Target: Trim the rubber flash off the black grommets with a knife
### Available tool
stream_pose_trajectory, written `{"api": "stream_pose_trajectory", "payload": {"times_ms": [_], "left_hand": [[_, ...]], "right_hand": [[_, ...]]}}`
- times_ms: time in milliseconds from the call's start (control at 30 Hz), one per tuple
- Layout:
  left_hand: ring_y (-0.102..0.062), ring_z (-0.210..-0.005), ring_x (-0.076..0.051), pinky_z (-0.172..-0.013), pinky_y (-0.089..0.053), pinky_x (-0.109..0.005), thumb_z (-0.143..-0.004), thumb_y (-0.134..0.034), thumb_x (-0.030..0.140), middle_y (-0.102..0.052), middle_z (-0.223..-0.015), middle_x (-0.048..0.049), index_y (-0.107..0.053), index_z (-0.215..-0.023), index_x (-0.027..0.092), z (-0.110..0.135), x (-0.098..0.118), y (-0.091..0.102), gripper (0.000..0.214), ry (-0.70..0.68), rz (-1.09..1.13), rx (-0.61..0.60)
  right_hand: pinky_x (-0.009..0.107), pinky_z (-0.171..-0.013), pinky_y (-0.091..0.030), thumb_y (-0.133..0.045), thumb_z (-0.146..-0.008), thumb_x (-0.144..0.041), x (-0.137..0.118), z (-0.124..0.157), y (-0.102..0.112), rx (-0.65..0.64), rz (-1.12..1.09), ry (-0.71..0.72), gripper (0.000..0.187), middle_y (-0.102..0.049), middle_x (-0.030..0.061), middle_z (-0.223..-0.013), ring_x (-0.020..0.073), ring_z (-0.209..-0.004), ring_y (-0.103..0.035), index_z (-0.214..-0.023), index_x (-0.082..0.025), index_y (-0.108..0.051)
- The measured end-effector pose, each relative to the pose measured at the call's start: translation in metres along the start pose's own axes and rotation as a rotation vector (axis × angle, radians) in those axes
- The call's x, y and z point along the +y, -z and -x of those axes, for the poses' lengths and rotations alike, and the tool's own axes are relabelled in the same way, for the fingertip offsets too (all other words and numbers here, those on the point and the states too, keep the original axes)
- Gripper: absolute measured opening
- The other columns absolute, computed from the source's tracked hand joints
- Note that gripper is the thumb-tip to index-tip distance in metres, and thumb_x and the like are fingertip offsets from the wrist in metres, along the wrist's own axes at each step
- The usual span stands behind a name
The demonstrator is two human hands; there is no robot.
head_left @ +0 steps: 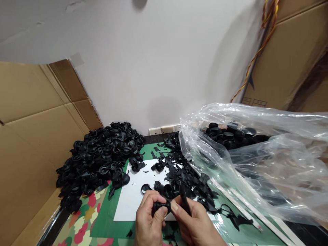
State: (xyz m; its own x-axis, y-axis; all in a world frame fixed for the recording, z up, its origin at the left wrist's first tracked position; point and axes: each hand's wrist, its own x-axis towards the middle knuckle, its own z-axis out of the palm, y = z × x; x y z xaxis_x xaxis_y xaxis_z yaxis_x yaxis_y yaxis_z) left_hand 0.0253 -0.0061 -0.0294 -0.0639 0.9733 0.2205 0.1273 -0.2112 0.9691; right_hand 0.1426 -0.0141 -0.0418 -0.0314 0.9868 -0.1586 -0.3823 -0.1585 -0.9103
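Near the bottom centre, my left hand (150,217) is closed round a small ribbed black rubber part (162,206). My right hand (193,218) meets it from the right, its thumb pressed at the part's end. A slim black tool (183,198) stands up between the right fingers; its tip is hidden and its exact kind unclear. Just beyond my hands, several more black rubber parts (159,166) lie on a white sheet (128,205). Torn black rubber scraps (176,171) are heaped along the sheet's right side.
A large pile of black rubber parts (102,157) rises at left against a cardboard box (38,119). At right, a clear plastic bag (282,164) holds black rubber caps (228,135). Under the sheet is a green mat (102,222). Wall sockets (166,129) sit behind.
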Motion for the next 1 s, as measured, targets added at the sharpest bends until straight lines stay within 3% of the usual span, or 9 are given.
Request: {"api": "stream_pose_trajectory", "payload": {"times_ms": [133, 233, 300, 367, 467, 533, 667, 833, 1000], "left_hand": [[-0.042, -0.044, -0.007, -0.038, -0.034, -0.018, -0.073, -0.064, 0.025, -0.054, -0.075, 0.0007, -0.065, -0.071, 0.019, 0.001, 0.000, 0.002, 0.007, 0.043, -0.015, -0.017], [-0.040, -0.044, -0.007, -0.038, -0.032, -0.018, -0.074, -0.063, 0.024, -0.053, -0.076, 0.0008, -0.065, -0.071, 0.019, 0.001, 0.001, 0.003, 0.006, 0.060, -0.027, -0.029], [-0.039, -0.044, -0.007, -0.039, -0.031, -0.018, -0.074, -0.062, 0.023, -0.053, -0.076, 0.0008, -0.064, -0.072, 0.019, 0.001, 0.001, 0.003, 0.006, 0.067, -0.031, -0.045], [-0.037, -0.044, -0.007, -0.039, -0.030, -0.019, -0.074, -0.062, 0.024, -0.054, -0.076, 0.0008, -0.064, -0.072, 0.019, 0.001, 0.002, 0.003, 0.006, 0.066, -0.038, -0.060], [-0.038, -0.045, -0.008, -0.039, -0.031, -0.020, -0.073, -0.063, 0.027, -0.055, -0.075, 0.0000, -0.065, -0.071, 0.019, 0.001, 0.003, 0.003, 0.008, 0.052, -0.058, -0.064], [-0.041, -0.047, -0.010, -0.039, -0.032, -0.020, -0.073, -0.064, 0.029, -0.056, -0.074, -0.0008, -0.066, -0.071, 0.019, 0.001, 0.004, 0.003, 0.011, 0.046, -0.072, -0.064], [-0.049, -0.055, -0.014, -0.046, -0.038, -0.022, -0.072, -0.065, 0.032, -0.057, -0.073, -0.0019, -0.067, -0.070, 0.020, 0.001, 0.004, 0.004, 0.013, 0.033, -0.085, -0.068], [-0.055, -0.068, -0.019, -0.059, -0.042, -0.026, -0.074, -0.063, 0.027, -0.059, -0.073, -0.0024, -0.066, -0.071, 0.021, 0.000, 0.006, 0.004, 0.008, -0.032, -0.143, -0.083], [-0.055, -0.071, -0.020, -0.063, -0.040, -0.027, -0.077, -0.059, 0.023, -0.059, -0.075, -0.0017, -0.065, -0.073, 0.022, 0.001, 0.006, 0.004, 0.007, -0.086, -0.199, -0.127]], "right_hand": [[0.022, -0.042, -0.031, -0.063, -0.068, -0.063, -0.006, -0.001, 0.019, 0.131, 0.155, 0.096, 0.047, -0.045, -0.0048, -0.049, 0.0108, -0.045, -0.039, -0.070, -0.016, -0.064], [0.026, -0.064, -0.044, -0.057, -0.074, -0.062, -0.021, 0.007, 0.035, 0.267, 0.256, 0.249, 0.045, -0.063, 0.0051, -0.079, 0.0200, -0.073, -0.055, -0.074, -0.019, -0.070], [0.029, -0.070, -0.045, -0.053, -0.076, -0.063, -0.032, 0.014, 0.041, 0.262, 0.336, 0.335, 0.046, -0.064, 0.0070, -0.087, 0.0229, -0.080, -0.056, -0.074, -0.021, -0.072], [0.028, -0.060, -0.044, -0.052, -0.076, -0.064, -0.039, 0.019, 0.044, 0.245, 0.347, 0.350, 0.046, -0.063, 0.0058, -0.075, 0.0204, -0.067, -0.055, -0.072, -0.022, -0.071], [0.024, -0.042, -0.031, -0.059, -0.074, -0.060, -0.040, 0.022, 0.040, 0.193, 0.235, 0.243, 0.040, -0.048, -0.0016, -0.049, 0.0129, -0.044, -0.040, -0.069, -0.021, -0.067], [0.022, -0.039, -0.026, -0.068, -0.068, -0.056, -0.037, 0.021, 0.035, 0.124, 0.107, 0.146, 0.037, -0.042, -0.0057, -0.043, 0.0102, -0.039, -0.037, -0.070, -0.020, -0.063], [0.022, -0.044, -0.035, -0.076, -0.062, -0.049, -0.030, 0.017, 0.026, 0.111, -0.055, 0.088, 0.036, -0.054, -0.0045, -0.046, 0.0120, -0.043, -0.049, -0.078, -0.019, -0.064], [0.025, -0.055, -0.046, -0.076, -0.064, -0.034, -0.024, 0.013, 0.022, 0.179, 0.052, 0.308, 0.015, -0.065, 0.0020, -0.076, 0.0155, -0.060, -0.057, -0.070, -0.020, -0.071], [0.025, -0.057, -0.049, -0.072, -0.067, -0.030, -0.021, 0.012, 0.019, 0.190, 0.097, 0.279, 0.009, -0.067, 0.0015, -0.065, 0.0198, -0.065, -0.062, -0.068, -0.021, -0.071]]}}
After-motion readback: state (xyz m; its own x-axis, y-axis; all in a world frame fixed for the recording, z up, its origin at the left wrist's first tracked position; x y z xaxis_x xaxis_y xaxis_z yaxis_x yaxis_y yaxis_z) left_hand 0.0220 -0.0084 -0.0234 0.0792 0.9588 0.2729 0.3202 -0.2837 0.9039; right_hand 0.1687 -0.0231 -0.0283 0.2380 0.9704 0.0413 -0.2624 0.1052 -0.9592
